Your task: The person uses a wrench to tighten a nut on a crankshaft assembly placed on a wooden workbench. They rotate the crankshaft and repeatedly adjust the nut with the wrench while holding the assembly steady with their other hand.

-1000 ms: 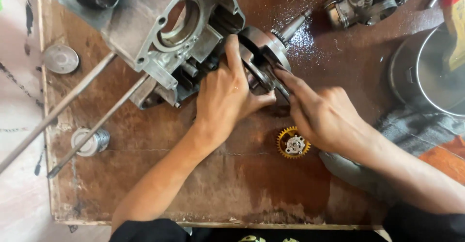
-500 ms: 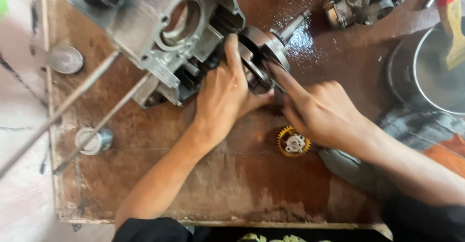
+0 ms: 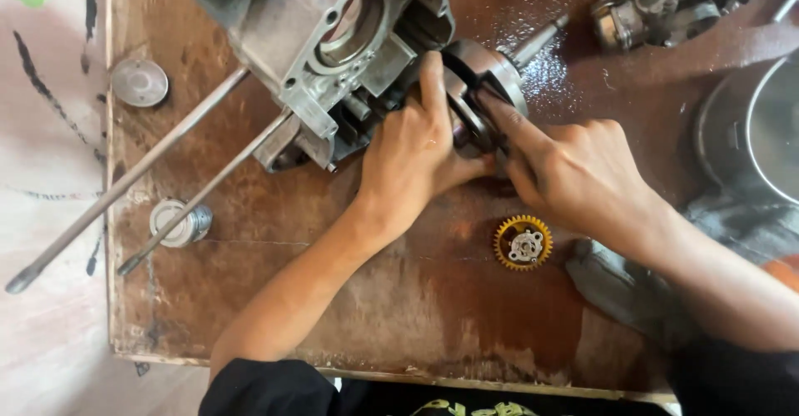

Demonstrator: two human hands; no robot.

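Your view has slid slightly, yet both hands stay put: beside the grey cast-metal engine case (image 3: 333, 58), your left hand (image 3: 412, 154) and right hand (image 3: 574, 170) pinch the round steel crankshaft assembly (image 3: 483, 91), above a yellow toothed gear (image 3: 523, 242).

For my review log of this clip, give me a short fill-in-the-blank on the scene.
1. Both hands grip the round metal crank assembly beside the grey ____ casing.
2. The small gear lying on the board is ____ in colour.
3. Two long metal ____ stick out from the casing.

Missing words: engine; yellow; rods
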